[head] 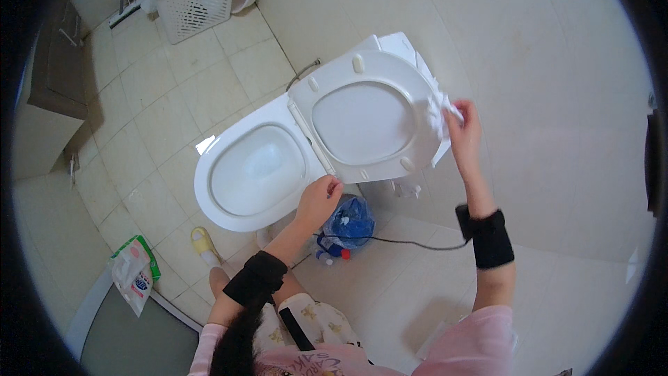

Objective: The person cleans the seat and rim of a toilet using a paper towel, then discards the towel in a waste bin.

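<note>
A white toilet bowl (257, 169) stands before me with its toilet seat (360, 68) raised, the underside and its small bumpers facing me. Through the seat's opening shows the raised lid (364, 122). My right hand (464, 133) grips a crumpled white wipe or tissue (437, 109) against the seat's upper edge. Near the hinge (311, 138), my left hand (318, 202) is at the bowl's side with its fingers curled. Whether it holds the edge there cannot be made out. Both wrists wear black bands.
Beside the toilet are a blue-bagged waste bin (352, 222) and bottles (331, 253). A dark cable (417, 243) hangs from my right wristband. A wipes pack (134, 274) lies at lower left. Further off stand a white laundry basket (195, 8), a floor squeegee or mop (125, 2) and a cabinet (60, 62).
</note>
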`<state>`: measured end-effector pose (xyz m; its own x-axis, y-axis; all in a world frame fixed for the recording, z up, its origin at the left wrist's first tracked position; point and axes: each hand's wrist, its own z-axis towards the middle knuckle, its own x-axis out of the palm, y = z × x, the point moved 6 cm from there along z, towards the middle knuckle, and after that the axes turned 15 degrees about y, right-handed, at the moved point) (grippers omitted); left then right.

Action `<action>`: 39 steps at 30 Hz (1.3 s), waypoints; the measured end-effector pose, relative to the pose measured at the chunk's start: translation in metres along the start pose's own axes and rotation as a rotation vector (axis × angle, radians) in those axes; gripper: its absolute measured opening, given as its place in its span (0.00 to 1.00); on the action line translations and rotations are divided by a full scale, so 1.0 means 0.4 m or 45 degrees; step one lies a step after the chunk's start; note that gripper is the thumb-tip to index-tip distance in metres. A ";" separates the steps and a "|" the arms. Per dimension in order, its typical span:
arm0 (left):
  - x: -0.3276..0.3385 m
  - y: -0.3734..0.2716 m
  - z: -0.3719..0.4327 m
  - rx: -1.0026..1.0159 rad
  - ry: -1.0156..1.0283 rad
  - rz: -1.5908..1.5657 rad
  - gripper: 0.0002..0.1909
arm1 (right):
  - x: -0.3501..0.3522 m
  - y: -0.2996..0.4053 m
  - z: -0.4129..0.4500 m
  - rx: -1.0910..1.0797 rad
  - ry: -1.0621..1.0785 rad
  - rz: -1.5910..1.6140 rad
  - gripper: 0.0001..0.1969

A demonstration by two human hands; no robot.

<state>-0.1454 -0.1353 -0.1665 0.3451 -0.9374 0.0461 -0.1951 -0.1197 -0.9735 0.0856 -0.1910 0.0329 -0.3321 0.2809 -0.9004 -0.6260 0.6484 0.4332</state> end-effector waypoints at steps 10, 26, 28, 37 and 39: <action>0.020 0.023 0.025 -0.027 -0.008 0.076 0.08 | 0.106 0.091 0.060 -0.651 -0.075 -0.883 0.12; 0.197 0.114 -0.002 -0.202 0.270 0.203 0.09 | 0.084 -0.113 -0.135 -0.403 -0.084 -0.679 0.14; 0.215 0.128 -0.004 -0.226 0.302 0.234 0.09 | 0.094 -0.138 -0.157 -0.391 -0.047 -0.703 0.14; 0.293 0.199 -0.015 -0.313 0.486 0.305 0.10 | 0.319 -0.265 -0.307 -0.070 -0.078 -0.346 0.14; 0.287 0.216 -0.022 -0.306 0.460 0.319 0.10 | 0.350 -0.294 -0.305 0.022 -0.342 -0.157 0.12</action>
<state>-0.1308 -0.2561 -0.2436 -0.0710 -0.9953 -0.0663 -0.4519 0.0914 -0.8874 0.0267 -0.3142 -0.1395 -0.0546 0.3750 -0.9254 -0.6372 0.7004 0.3215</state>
